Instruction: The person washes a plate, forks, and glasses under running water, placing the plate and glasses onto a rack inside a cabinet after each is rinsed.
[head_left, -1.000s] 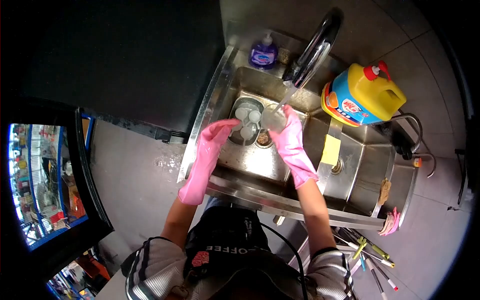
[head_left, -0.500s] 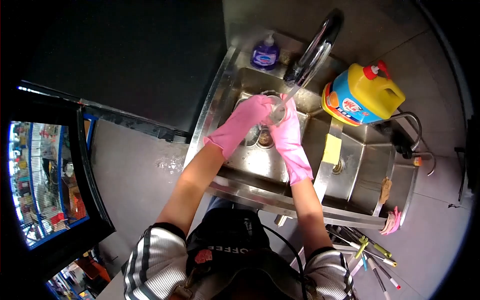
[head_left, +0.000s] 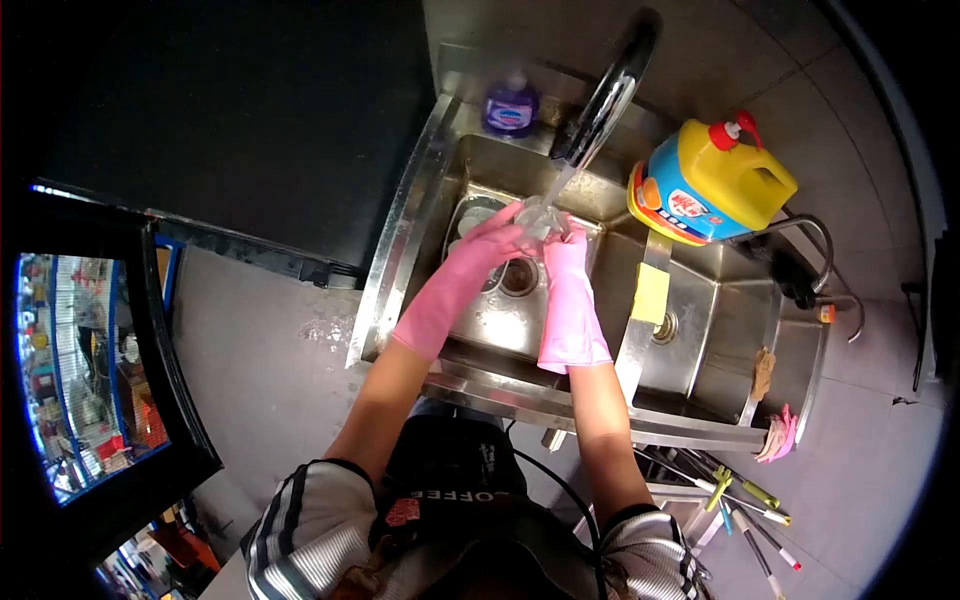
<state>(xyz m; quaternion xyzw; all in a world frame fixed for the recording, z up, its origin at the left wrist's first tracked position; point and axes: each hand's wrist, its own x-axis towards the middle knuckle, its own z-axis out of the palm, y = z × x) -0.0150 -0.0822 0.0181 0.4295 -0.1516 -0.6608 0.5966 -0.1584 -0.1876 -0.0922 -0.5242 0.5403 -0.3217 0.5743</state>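
Observation:
Both of my hands wear long pink rubber gloves. A clear cup (head_left: 541, 222) is held between them above the left sink basin (head_left: 497, 330), under the stream from the faucet (head_left: 600, 110). Fingers of my left hand (head_left: 490, 243) close around the cup's left side. My right hand (head_left: 566, 250) grips it from the right and below. Splashing water blurs the cup's outline. Beneath my hands is the drain (head_left: 519, 278), and to its left several round, shiny dishes (head_left: 474, 222) are partly hidden by my left glove.
A purple soap bottle (head_left: 510, 106) stands behind the basin; a large yellow detergent jug (head_left: 715, 185) stands at the right rear. On the divider lies a yellow cloth (head_left: 650, 293), beside the right basin (head_left: 700, 350). A pink glove (head_left: 778, 434) hangs at the front right corner, above several mop handles (head_left: 745, 500).
The cup has turned in my hands, and my left fingers have spread further along it. The view has shifted slightly, so the sink appears a little further left.

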